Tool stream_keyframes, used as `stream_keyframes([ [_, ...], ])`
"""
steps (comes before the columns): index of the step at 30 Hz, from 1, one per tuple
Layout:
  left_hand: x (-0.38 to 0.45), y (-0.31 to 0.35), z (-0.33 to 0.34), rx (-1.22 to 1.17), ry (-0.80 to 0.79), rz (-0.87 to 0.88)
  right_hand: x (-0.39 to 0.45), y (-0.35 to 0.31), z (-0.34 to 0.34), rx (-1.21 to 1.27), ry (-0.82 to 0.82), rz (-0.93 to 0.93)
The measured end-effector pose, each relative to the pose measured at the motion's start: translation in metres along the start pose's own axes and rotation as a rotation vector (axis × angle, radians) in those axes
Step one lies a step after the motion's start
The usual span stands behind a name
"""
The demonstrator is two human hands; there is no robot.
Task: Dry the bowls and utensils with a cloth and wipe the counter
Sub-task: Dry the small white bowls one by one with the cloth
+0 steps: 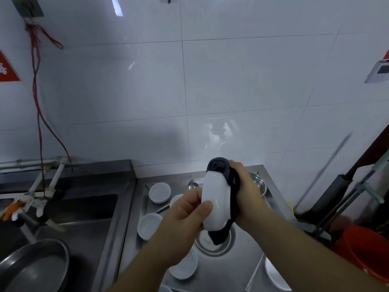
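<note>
Bowl (214, 202) | left hand (185, 216) holds | right hand (246, 192) presses cloth (223, 171) inside

A sink (84, 209) is set left of a counter (244, 262); bowls (159, 192) are spread on the counter, a bucket (370, 249) to its right.

Kitchen: steel sink (84, 209), tiled wall (231, 81), white dishes (159, 192).
</note>
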State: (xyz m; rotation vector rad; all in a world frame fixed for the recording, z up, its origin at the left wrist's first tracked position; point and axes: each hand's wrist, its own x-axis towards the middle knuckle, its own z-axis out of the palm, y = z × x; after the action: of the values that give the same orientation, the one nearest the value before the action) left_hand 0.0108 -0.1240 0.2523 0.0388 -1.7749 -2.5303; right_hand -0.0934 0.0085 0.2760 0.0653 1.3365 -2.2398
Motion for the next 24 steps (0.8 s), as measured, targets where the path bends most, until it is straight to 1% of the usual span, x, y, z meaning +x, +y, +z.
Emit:
stream_keyframes([
  [2,-0.001,0.001,0.001,0.022,0.002,0.013,-0.002,0.004,-0.004,0.082,-0.006,0.088],
  [4,0.001,0.003,0.005,0.058,0.015,0.012,-0.002,0.009,-0.007,0.153,0.005,0.135],
  [8,0.008,0.007,0.011,0.085,-0.003,-0.029,-0.001,0.005,-0.011,0.203,0.018,0.092],
  [12,0.018,0.021,0.006,-0.064,-0.063,-0.095,0.0,-0.007,-0.013,0.169,0.065,0.018],
  [15,0.022,0.027,0.006,-0.242,-0.01,-0.157,-0.001,-0.01,-0.01,0.153,0.082,0.025],
  [17,0.024,0.021,0.009,-0.255,0.024,-0.142,-0.003,-0.01,-0.009,0.16,0.098,0.05],
  [20,0.022,0.009,0.017,-0.148,0.031,-0.067,-0.009,-0.004,-0.007,0.185,0.106,0.133],
  [22,0.019,0.001,0.023,0.011,0.048,-0.011,-0.012,0.006,-0.009,0.231,0.144,0.177],
  [24,0.016,-0.004,0.026,0.172,0.028,0.026,-0.015,0.013,-0.011,0.287,0.169,0.192],
])
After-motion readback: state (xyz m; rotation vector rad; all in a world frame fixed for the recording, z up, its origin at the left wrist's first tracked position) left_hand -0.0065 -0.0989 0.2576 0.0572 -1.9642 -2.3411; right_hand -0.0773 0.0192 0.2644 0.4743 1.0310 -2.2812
